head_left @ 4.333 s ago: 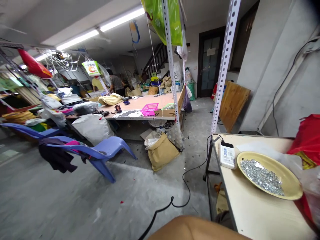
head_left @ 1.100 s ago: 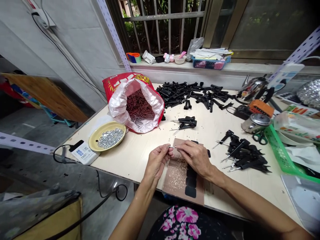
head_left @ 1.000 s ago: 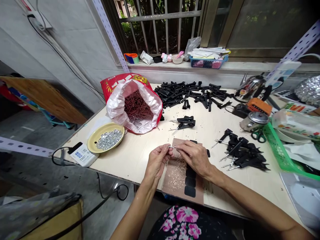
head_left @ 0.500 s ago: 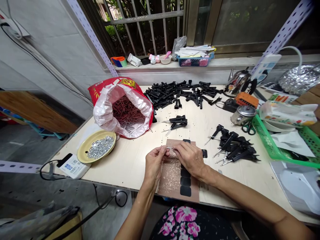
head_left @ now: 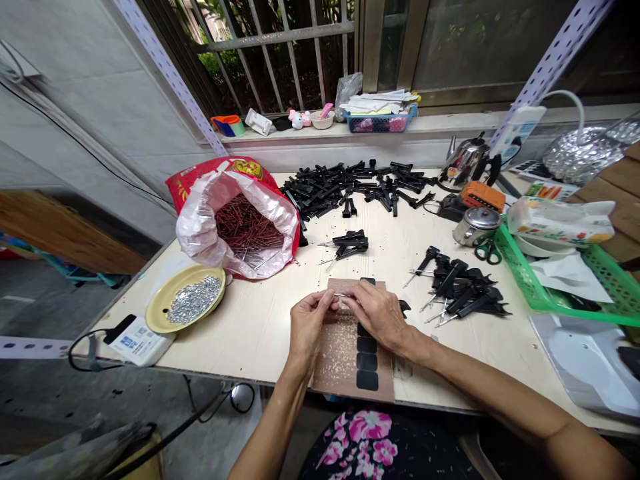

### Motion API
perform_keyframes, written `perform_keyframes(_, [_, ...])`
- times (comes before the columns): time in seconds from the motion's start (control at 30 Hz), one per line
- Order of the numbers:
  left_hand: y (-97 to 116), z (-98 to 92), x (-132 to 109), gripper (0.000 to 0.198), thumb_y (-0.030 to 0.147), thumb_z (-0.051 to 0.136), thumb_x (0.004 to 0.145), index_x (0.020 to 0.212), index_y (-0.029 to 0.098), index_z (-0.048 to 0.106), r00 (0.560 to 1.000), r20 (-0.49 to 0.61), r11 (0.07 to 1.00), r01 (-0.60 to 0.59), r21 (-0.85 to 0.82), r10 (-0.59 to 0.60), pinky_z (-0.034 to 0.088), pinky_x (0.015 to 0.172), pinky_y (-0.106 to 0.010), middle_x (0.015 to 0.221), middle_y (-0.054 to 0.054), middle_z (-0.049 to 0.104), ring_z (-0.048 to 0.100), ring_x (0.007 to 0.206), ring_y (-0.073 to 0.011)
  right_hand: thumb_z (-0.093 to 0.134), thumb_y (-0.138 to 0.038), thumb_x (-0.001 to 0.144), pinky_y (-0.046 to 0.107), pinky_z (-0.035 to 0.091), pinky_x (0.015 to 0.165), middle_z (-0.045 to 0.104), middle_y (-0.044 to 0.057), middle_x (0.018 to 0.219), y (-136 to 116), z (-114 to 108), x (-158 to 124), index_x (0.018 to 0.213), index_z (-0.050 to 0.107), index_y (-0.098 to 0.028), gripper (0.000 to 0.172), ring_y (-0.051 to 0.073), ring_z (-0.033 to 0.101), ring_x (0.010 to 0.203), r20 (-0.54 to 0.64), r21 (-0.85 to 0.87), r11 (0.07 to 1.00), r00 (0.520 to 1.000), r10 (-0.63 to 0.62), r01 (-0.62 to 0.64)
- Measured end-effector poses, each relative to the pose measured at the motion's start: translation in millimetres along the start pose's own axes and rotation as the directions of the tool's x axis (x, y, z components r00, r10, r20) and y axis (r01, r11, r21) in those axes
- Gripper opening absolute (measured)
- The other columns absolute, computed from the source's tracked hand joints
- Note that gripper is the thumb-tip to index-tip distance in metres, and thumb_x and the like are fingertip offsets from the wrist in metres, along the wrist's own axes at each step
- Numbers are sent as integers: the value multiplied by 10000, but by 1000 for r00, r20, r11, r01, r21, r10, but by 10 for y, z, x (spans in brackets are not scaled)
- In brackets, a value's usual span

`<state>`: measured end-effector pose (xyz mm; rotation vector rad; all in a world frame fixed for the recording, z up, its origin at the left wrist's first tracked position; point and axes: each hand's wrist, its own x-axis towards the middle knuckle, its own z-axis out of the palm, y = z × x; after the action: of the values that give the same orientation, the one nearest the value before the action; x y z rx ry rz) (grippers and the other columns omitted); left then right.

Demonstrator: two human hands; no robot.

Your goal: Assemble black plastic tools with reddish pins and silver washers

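Between my fingertips lies a thin silvery metal shaft (head_left: 342,295). My left hand (head_left: 309,325) pinches its left end, and my right hand (head_left: 379,316) is closed around the other end. A forked black end (head_left: 404,306) sticks out past the right palm, like the handles of the black-handled metal-shaft pieces nearby. Both hands are above a brown board (head_left: 335,370) with black square pads (head_left: 367,381) and pale specks on it. A few similar black-handled pieces (head_left: 353,249) rest just beyond the board, and a larger heap (head_left: 457,287) lies to the right.
Loose black plastic handles (head_left: 325,190) are spread at the back. An open red bag (head_left: 295,230) of reddish metal rods stands left, by a yellow dish (head_left: 163,323) of small silvery parts. A green basket (head_left: 520,283), scissors (head_left: 488,253), a steel pot (head_left: 475,230) and a kettle (head_left: 463,167) are right.
The view has shifted slightly, so the table things appear farther left. At the right palm, the black end has turned from a squarish face to a forked profile. Both hands keep their grip.
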<state>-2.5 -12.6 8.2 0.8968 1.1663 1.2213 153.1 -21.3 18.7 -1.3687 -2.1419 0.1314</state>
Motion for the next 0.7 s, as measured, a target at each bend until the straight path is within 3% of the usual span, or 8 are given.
perform_keyframes(0.2, [-2, -25, 12, 270, 377, 722, 688, 781, 125, 699, 1000, 25, 998, 13, 65, -14, 452, 643, -232, 687, -36, 666, 579, 625, -120, 396, -264, 956, 232, 413, 607, 588, 49, 850, 64, 5, -9, 950, 612, -188, 229, 139, 565, 713, 34, 47, 999, 999, -5, 3])
perform_keyframes(0.33, [9, -5, 8, 255, 379, 708, 703, 756, 130, 699, 996, 88, 989, 17, 144, -30, 441, 626, -221, 679, -34, 659, 572, 628, -122, 439, -282, 943, 233, 448, 662, 602, 35, 887, 146, -16, -65, 983, 609, -204, 191, 137, 583, 768, 94, 213, 975, 994, 50, -69])
perform_keyframes(0.43, [-37, 67, -14, 260, 391, 701, 707, 730, 133, 706, 987, 148, 983, 34, 181, -61, 445, 647, -226, 655, -32, 657, 580, 636, -131, 446, -272, 939, 244, 461, 698, 611, 29, 891, 221, -102, -176, 997, 618, -219, 188, 141, 587, 805, 110, 242, 967, 993, 54, -79])
perform_keyframes(0.57, [-128, 157, -48, 347, 437, 638, 757, 942, 154, 716, 973, 187, 972, 90, 218, -132, 480, 677, -271, 794, -57, 684, 607, 693, -163, 465, -271, 931, 238, 456, 687, 593, 29, 892, 422, -228, -320, 983, 634, -227, 182, 137, 575, 806, 110, 193, 976, 991, 78, -98])
perform_keyframes(0.63, [-145, 170, -59, 379, 445, 577, 804, 1045, 174, 688, 986, 153, 946, 13, 325, -67, 490, 700, -299, 898, -69, 675, 610, 729, -174, 476, -279, 926, 239, 445, 657, 574, 33, 877, 576, -253, -315, 974, 643, -227, 182, 143, 558, 800, 92, 110, 988, 991, 101, -111])
perform_keyframes(0.7, [-145, 164, -69, 343, 418, 531, 843, 1045, 188, 687, 985, 147, 867, -153, 475, 93, 476, 794, -329, 976, -74, 659, 609, 839, -194, 482, -288, 923, 248, 432, 641, 567, 36, 859, 727, -241, -253, 964, 647, -224, 182, 154, 538, 808, 88, 13, 995, 991, 100, -102])
